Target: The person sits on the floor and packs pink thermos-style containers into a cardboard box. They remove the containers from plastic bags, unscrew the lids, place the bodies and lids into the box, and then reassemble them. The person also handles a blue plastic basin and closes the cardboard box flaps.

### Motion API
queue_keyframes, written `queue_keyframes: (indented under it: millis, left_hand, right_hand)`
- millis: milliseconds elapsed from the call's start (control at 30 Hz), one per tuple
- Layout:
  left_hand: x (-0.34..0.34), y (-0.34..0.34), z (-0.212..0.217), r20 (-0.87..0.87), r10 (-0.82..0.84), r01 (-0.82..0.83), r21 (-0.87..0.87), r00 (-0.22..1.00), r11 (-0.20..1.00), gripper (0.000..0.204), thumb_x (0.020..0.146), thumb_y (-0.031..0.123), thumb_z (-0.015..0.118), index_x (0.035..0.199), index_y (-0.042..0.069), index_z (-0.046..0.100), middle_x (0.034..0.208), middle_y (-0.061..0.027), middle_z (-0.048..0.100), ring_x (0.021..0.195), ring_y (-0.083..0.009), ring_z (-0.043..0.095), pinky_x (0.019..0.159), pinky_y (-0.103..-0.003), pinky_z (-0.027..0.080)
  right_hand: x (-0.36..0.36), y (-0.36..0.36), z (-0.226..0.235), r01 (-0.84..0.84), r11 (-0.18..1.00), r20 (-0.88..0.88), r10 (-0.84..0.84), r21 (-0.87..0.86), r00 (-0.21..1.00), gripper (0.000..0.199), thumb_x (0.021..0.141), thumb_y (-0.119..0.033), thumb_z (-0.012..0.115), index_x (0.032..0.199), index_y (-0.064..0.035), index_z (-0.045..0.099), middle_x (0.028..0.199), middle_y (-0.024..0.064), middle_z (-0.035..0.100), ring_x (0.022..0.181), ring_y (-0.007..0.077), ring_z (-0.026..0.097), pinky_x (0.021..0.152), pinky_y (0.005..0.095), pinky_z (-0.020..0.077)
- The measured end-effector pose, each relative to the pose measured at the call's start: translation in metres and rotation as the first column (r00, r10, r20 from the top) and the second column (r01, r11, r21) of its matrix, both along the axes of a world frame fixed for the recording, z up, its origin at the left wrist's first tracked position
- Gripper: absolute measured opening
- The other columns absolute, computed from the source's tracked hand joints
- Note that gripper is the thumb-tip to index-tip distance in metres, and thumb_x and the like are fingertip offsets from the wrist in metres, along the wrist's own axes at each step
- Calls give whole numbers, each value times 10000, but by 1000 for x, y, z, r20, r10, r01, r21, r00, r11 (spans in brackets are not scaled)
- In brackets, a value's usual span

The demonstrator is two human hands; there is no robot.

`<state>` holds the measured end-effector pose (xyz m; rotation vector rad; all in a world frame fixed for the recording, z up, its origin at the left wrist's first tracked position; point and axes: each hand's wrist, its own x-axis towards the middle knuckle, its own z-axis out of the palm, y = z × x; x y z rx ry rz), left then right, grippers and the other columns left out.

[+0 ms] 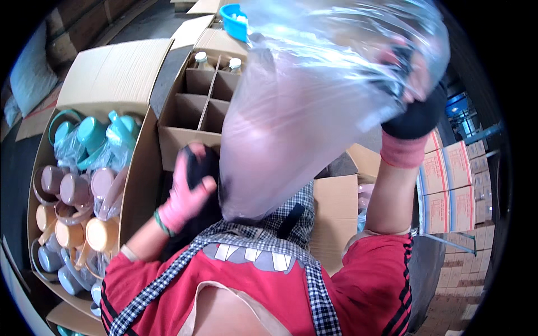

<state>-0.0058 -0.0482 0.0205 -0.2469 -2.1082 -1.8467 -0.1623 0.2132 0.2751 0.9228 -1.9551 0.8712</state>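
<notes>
A large clear plastic bag [291, 129] hangs in front of my chest, with a pinkish tint; what it holds, if anything, is not clear. My right hand [412, 75], in a pink and black glove, is raised at the upper right and closed on the bag's gathered film, blurred by motion. My left hand [190, 187], gloved the same way, is beside the bag's lower left side with thumb and fingers apart. Whether it touches the film I cannot tell. Just beyond it stands a divided cardboard box [188, 137] with white-capped bottles [203, 60] in some compartments.
To the left, an open carton [134, 185] is packed with turquoise, mauve, orange and blue plastic vessels [73, 187]. A blue basin [234, 22] is at the back. On the right are another open carton [334, 215] and stacked printed boxes [448, 185].
</notes>
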Motion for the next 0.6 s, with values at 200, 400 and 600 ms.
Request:
queue_keyframes:
  millis: [200, 400, 600]
  left_hand:
    - [-104, -9, 34, 1, -355, 326, 390, 935, 861, 1022, 625, 585, 664, 1338, 5, 217, 1284, -114, 372, 1165, -206, 370, 989, -324, 274]
    - [-41, 44, -13, -64, -408, 413, 193, 911, 890, 1109, 589, 602, 685, 1342, -11, 150, 1314, -125, 309, 1224, -223, 297, 1004, -350, 254]
    - [1, 50, -28, 241, -330, 400, -351, 912, 847, 982, 640, 411, 713, 1315, -35, 156, 1303, -199, 273, 1227, -297, 288, 1016, -371, 251]
  right_hand:
    - [0, 74, -34, -67, 893, 378, 255, -446, 890, 426, 849, -376, 490, 1105, -36, 489, 999, 91, 569, 905, 213, 550, 839, 338, 423]
    - [38, 76, -93, -104, 735, 384, 463, -670, 799, 449, 860, -426, 462, 1098, -45, 471, 1009, 89, 550, 919, 214, 528, 878, 356, 399]
    - [83, 61, -209, 219, 583, 596, 600, -783, 533, 500, 895, -429, 371, 1208, -40, 387, 1155, 98, 472, 1058, 218, 454, 941, 353, 351]
